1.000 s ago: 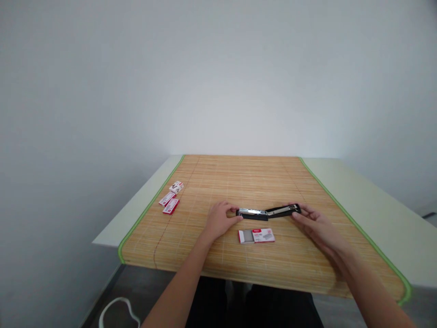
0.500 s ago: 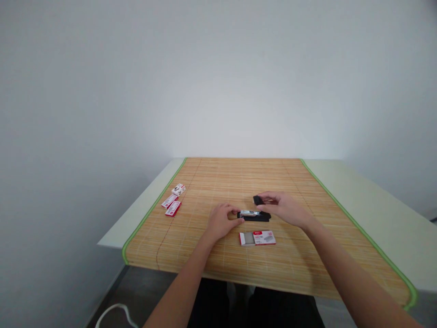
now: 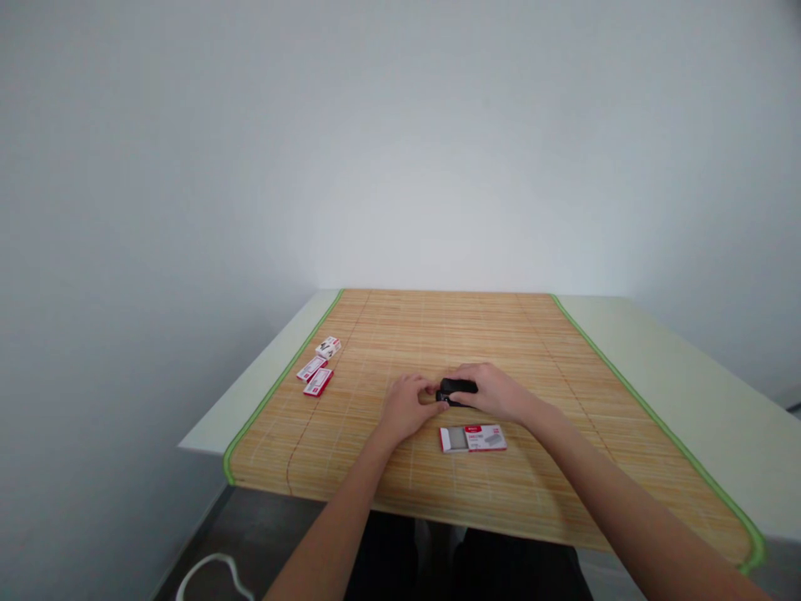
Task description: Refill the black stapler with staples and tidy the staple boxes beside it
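A black stapler (image 3: 459,386) lies on the bamboo mat between my hands, its top arm lowered over the base. My left hand (image 3: 406,404) holds the stapler's left end between thumb and fingers. From the right, my right hand (image 3: 491,391) grips the top arm, fingers on the far side and thumb on the near side; it hides the stapler's right end. Just nearer to me lies a red and white staple box (image 3: 486,438), its grey inner part showing at the left.
Two red and white boxes (image 3: 319,382) and a small patterned white box (image 3: 329,347) lie at the mat's left. The bamboo mat (image 3: 438,334) has green edging and covers the middle of a white table (image 3: 676,376). A white cable (image 3: 216,558) is on the floor at lower left.
My right hand has moved left and brought the stapler's raised top arm down over the metal staple channel, now covered. My left hand has stayed in place.
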{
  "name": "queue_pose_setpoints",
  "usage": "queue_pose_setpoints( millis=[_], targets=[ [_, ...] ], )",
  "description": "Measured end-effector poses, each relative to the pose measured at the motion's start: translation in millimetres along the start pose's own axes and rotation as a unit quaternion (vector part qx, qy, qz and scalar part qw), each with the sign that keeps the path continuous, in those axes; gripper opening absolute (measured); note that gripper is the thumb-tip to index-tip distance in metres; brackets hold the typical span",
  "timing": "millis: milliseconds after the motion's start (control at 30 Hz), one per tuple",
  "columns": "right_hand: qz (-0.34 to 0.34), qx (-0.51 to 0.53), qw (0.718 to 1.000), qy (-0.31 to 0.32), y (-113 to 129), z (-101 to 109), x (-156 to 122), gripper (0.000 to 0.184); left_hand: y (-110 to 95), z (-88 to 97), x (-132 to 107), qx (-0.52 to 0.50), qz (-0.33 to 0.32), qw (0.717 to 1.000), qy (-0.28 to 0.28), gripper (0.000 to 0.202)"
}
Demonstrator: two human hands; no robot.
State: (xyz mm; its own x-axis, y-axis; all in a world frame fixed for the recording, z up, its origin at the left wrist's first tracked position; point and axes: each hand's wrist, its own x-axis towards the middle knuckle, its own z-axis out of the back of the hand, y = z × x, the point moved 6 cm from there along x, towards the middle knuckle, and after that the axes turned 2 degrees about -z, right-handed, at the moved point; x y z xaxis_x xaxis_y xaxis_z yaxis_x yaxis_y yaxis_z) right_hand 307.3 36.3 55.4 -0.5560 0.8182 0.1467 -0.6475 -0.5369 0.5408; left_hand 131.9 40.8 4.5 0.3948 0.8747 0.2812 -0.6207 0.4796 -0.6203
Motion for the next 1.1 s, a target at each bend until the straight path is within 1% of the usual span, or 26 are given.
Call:
queue_pose_setpoints(
  millis=[100, 133, 200, 300, 433, 600, 667, 733, 800, 833, 900, 933, 1000, 1033, 1100],
  targets=[
    [-0.026, 0.007, 0.999, -0.038, -18.4, 7.2, -13.4, 0.053, -0.5, 0.5, -0.1, -0.001, -0.001, 1.0, -0.005, 0.032],
    [-0.04, 0.012, 0.998, -0.05, -26.3, 8.9, -20.3, 0.056, -0.3, 0.4, -0.1, -0.002, -0.001, 1.0, -0.006, 0.033],
    [-0.066, 0.035, 0.995, -0.061, -42.0, 7.8, -35.7, 0.051, 0.3, -0.1, -0.2, -0.003, -0.002, 1.0, -0.007, 0.033],
    [-0.097, 0.081, 0.988, -0.089, -61.4, -1.3, -56.3, 0.039, 1.4, -1.5, -0.1, 0.002, -0.001, 1.0, -0.005, 0.035],
    [-0.109, 0.09, 0.978, -0.153, -73.6, -11.3, -67.6, 0.041, 2.8, -3.6, 3.3, 0.013, 0.002, 1.0, -0.002, 0.038],
    [-0.109, 0.079, 0.977, -0.168, -73.5, -10.9, -67.0, 0.043, 3.4, -3.7, 11.8, 0.027, 0.008, 1.0, 0.002, 0.039],
    [-0.106, 0.078, 0.977, -0.168, -72.1, -9.3, -67.2, 0.043, 0.9, -1.2, 10.0, 0.014, 0.012, 1.0, -0.003, 0.042],
    [-0.104, 0.08, 0.977, -0.167, -71.9, -8.6, -67.2, 0.042, -2.8, 3.8, 0.9, -0.009, 0.028, 0.999, -0.02, 0.045],
    [-0.101, 0.086, 0.978, -0.163, -72.3, -9.0, -66.3, 0.04, -8.8, 8.5, -15.6, -0.034, 0.044, 0.998, -0.029, 0.046],
    [-0.099, 0.089, 0.978, -0.158, -72.1, -9.4, -65.5, 0.041, -12.8, 10.0, -25.4, -0.044, 0.044, 0.998, -0.023, 0.046],
    [-0.094, 0.093, 0.978, -0.161, -69.8, -8.5, -65.3, 0.047, -22.4, 11.1, -44.3, -0.056, 0.023, 0.998, 0.008, 0.05],
    [-0.094, 0.094, 0.976, -0.175, -67.6, -6.5, -67.0, 0.052, -26.1, 12.0, -52.1, -0.058, 0.012, 0.998, 0.021, 0.054],
    [-0.104, 0.087, 0.963, -0.233, -61.2, 0.3, -76.2, 0.058, -30.1, 14.0, -62.0, -0.057, -0.007, 0.998, 0.039, 0.058],
    [-0.114, 0.078, 0.953, -0.271, -57.0, 4.1, -83.9, 0.057, -30.5, 15.0, -64.1, -0.056, -0.013, 0.997, 0.044, 0.057],
    [-0.133, 0.049, 0.934, -0.327, -46.4, 8.7, -102.5, 0.046, -29.1, 15.7, -64.3, -0.055, -0.019, 0.997, 0.054, 0.048]
  ],
)
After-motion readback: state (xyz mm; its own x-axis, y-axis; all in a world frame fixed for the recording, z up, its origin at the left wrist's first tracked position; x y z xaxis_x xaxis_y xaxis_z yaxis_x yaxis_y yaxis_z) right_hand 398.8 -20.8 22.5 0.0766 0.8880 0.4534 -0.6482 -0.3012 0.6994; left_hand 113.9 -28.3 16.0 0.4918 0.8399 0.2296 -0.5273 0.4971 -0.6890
